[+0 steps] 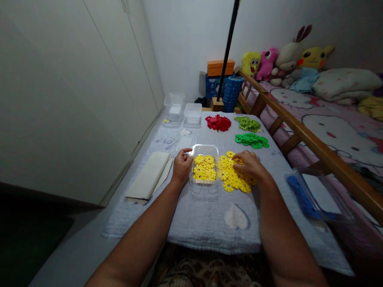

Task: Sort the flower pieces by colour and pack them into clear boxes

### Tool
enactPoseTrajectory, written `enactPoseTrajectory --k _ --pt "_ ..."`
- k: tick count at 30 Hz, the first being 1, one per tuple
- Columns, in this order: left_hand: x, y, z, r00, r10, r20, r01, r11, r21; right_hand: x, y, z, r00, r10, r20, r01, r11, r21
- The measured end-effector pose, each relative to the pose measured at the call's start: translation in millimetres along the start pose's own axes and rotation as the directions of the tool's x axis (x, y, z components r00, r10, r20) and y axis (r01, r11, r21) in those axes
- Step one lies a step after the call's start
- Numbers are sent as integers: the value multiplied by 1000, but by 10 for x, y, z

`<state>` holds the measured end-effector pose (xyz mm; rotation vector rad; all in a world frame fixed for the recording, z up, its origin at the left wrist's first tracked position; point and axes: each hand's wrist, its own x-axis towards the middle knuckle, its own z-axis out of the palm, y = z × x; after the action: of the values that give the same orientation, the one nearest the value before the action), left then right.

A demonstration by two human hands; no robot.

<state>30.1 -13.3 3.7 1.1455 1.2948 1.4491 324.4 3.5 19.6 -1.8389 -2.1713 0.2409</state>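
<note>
Against one clear tray (205, 146) — left hand (181, 166); right hand (249, 164) on yellow discs (235, 181).

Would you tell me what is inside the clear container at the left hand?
Yellow flower-shaped pieces lie in the clear container, whose edge the left hand touches. Anything beneath the pieces is covered.

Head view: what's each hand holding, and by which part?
Left hand grips the clear container by its left rim. Right hand lies on the loose yellow pieces; whether its fingers pinch one cannot be told.
</note>
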Motion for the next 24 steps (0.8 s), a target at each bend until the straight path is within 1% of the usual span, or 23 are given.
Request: enactPoseTrajectory --k 3,5,6,8,11,13,15,16,18,20,22,24 --pt "-5 12 6 1000 -14 -6 14 1000 -1 4 2 15 1000 4 12 -3 999 -40" --pt "-8 16 9 1000 -16 -7 16 1000 -3 16 20 4 1000 -5 11 5 1000 -4" --pt "-8 15 9 1000 -14 -5 14 1000 -5 20 31 -11 1000 -12 13 12 999 42" --pt "-6 11 7 1000 -11 2 11 1000 -10 24 50 -59 999 -22 42 14 981 192" --pt "-2 3 2 1000 -10 6 10 1000 -2 11 47 -152 993 -19 113 -31 904 426" --pt "1 0 -1 1000 -8 6 8 1000 6 0 4 -201 993 -2 117 -60 848 527" --pt "5 -4 -3 1000 -6 4 6 1000 10 -5 -85 -220 998 28 60 -60 784 617" --pt "7 -6 -4 1000 -5 4 4 1000 12 -5 -148 -215 999 45 12 -42 746 665" --pt "12 -14 -6 1000 -1 4 1 1000 17 -7 -304 -183 990 78 -117 35 669 743" --pt "15 -21 -7 1000 4 5 -4 1000 16 -21 -483 -131 969 86 -231 128 626 769" --pt "14 -23 -5 1000 7 4 -7 1000 8 -50 -658 -75 959 47 -281 187 640 745" --pt "8 -15 1 1000 3 2 -3 1000 -3 -83 -802 -30 962 -29 -270 214 694 687"
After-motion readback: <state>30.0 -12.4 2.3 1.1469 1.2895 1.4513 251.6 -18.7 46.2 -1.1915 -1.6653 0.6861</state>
